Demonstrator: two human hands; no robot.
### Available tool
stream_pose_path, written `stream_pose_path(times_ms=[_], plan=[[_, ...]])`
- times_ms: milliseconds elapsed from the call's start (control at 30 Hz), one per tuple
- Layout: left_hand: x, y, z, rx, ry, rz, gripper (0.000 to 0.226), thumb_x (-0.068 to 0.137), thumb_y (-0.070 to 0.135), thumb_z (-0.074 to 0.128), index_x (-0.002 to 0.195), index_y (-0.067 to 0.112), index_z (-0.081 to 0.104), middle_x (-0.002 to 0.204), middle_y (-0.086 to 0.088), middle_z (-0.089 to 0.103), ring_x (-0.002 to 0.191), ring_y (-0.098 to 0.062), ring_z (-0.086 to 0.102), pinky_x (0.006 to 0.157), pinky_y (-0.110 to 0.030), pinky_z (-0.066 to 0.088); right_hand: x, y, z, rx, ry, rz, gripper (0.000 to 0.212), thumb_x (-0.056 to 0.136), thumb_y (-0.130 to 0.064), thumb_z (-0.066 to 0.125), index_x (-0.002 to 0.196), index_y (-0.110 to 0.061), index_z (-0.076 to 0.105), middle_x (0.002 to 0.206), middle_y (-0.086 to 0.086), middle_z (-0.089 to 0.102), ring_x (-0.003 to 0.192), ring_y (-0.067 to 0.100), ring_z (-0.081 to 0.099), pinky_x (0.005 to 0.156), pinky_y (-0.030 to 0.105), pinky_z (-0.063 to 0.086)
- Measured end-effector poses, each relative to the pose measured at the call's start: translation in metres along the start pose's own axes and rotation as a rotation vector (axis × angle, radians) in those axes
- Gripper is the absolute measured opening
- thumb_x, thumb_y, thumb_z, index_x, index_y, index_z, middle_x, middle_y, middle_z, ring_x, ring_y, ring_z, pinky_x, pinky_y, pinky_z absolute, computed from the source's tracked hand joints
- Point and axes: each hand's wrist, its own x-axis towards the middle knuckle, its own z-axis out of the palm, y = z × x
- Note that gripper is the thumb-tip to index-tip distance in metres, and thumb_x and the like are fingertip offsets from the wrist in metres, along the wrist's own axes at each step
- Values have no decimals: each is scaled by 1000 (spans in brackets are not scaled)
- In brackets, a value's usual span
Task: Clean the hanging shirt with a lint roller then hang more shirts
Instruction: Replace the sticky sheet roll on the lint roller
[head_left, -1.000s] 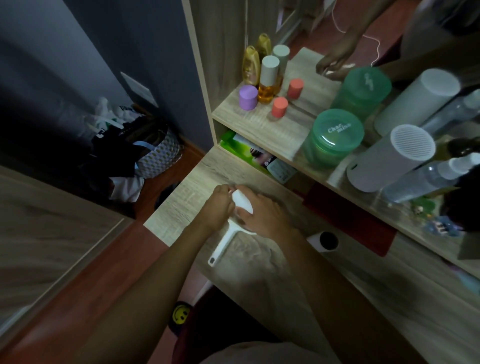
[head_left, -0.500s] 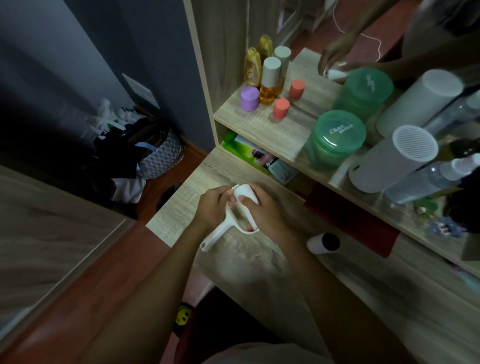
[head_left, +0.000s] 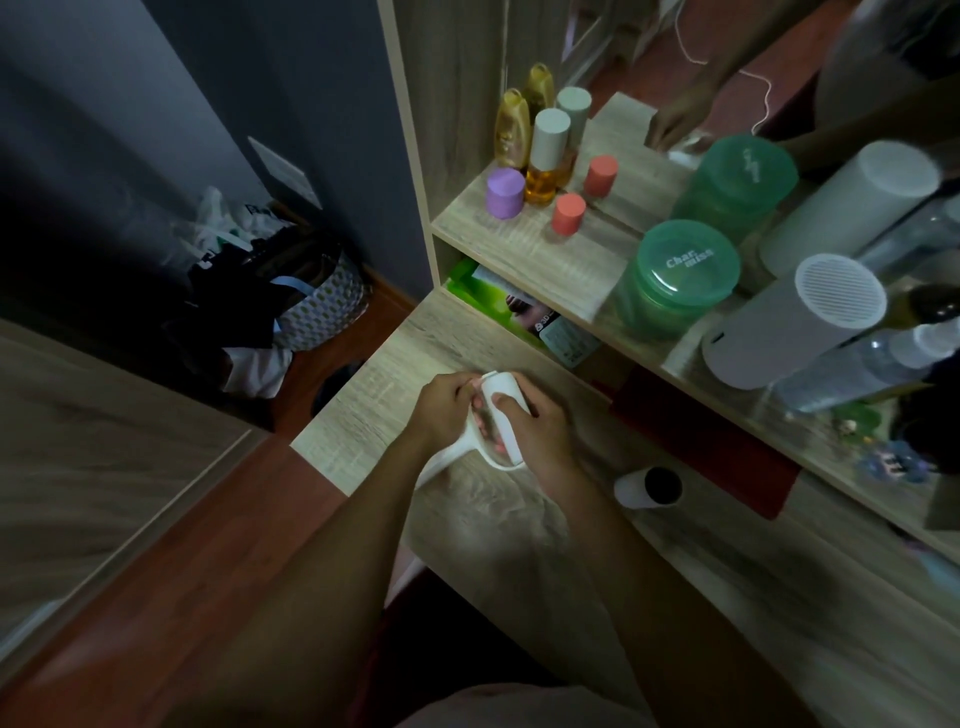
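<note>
Since a second ago the white plastic lint roller (head_left: 500, 415) has come up off the pale wood-grain desk top (head_left: 519, 561), where it lay flat under both hands, and its handle now slants down toward the person's left instead of resting on the wood. The right hand (head_left: 535, 434) curls round the white roll, thumb on top and fingers wrapped behind it, so most of the roll is covered. The left hand (head_left: 445, 410) pinches at the roll's upper end; what its fingertips hold there is too small and blurred to tell. The handle's lower end is smeared by motion and passes behind the left wrist.

Just right of the right hand, a short white cardboard-like tube with a dark open end (head_left: 648, 486) lies on its side on the desk. Beyond the hands, a raised wooden shelf (head_left: 561, 260) carries a lilac cap (head_left: 504, 193), two coral caps, amber bottles and a green translucent lidded tub (head_left: 680, 278); a mirror behind doubles them, so reflections and real items are hard to separate. A white cylinder with a ribbed face (head_left: 795, 322) stands further right, and the clutter past it is cut off by the edge. Far left of the left hand, a patterned basket of dark clothes (head_left: 311, 306) sits in deep shadow, its contents indistinct.
</note>
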Motion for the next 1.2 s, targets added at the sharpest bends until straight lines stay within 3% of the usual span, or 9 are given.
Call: stream_pose_path(times_ms=[267, 333, 467, 567, 667, 833, 1000, 1133, 1200], plan=[[6, 3, 1, -76, -76, -19, 30, 97, 14, 44, 114, 7, 68, 105, -11, 72, 100, -23, 66, 90, -37, 53, 3, 1, -10, 54, 14, 27, 36, 88, -26, 66, 123, -18, 63, 106, -7, 62, 90, 5, 59, 62, 15, 43], [5, 3, 0, -133, -97, -13, 29, 97, 15, 46, 112, 6, 69, 102, -11, 72, 96, -22, 66, 86, -35, 54, 3, 2, -9, 80, 12, 56, 34, 89, -24, 66, 122, -18, 64, 107, -3, 64, 90, 9, 61, 61, 17, 45], [3, 6, -2, -315, -127, -73, 29, 100, 14, 45, 114, -1, 66, 96, -11, 69, 81, -12, 64, 67, -14, 52, 3, 6, -9, 111, 2, 61, 30, 90, -25, 63, 120, -21, 65, 107, 0, 65, 97, 19, 62, 68, 25, 50], [4, 9, 0, -427, -119, -162, 32, 100, 17, 45, 115, -2, 64, 93, -13, 66, 78, -13, 62, 63, -18, 50, 6, 9, -7, 119, 1, 102, 27, 90, -29, 63, 116, -24, 66, 101, -2, 64, 95, 20, 62, 74, 31, 55], [2, 15, 3, -562, -94, -265, 31, 101, 16, 43, 107, -7, 63, 86, -19, 62, 67, -16, 60, 55, -17, 51, 7, 10, -5, 190, 0, 193, 12, 84, -32, 68, 94, -26, 71, 95, 7, 72, 90, 28, 69, 80, 45, 59], [2, 17, 5, -649, -70, -273, 25, 100, 12, 42, 103, -3, 62, 87, -21, 56, 66, -18, 56, 51, -16, 48, 9, 5, -7, 268, -51, 227, 6, 87, -23, 67, 83, -20, 69, 62, 3, 73, 64, 20, 70, 64, 35, 60], [1, 17, 3, -688, -78, -303, 26, 101, 12, 42, 103, 0, 65, 67, -2, 69, 57, -3, 66, 51, -15, 50, 5, 0, -6, 236, -47, 204, 16, 87, -21, 67, 97, -9, 71, 71, 9, 72, 63, 23, 69, 53, 29, 57], [2, 17, 3, -678, -77, -329, 28, 100, 15, 44, 99, -3, 66, 70, -10, 66, 63, -17, 62, 53, -19, 50, 4, 3, -8, 203, -38, 173, 14, 88, -19, 66, 93, -6, 71, 62, -1, 70, 52, 11, 67, 47, 22, 53], [2, 16, 2, -652, -84, -326, 27, 100, 16, 46, 91, 1, 67, 66, -9, 64, 61, -18, 59, 51, -19, 49, 4, 4, -8, 150, -35, 154, 13, 87, -22, 68, 90, -10, 70, 69, -2, 69, 58, 7, 67, 50, 21, 54]])
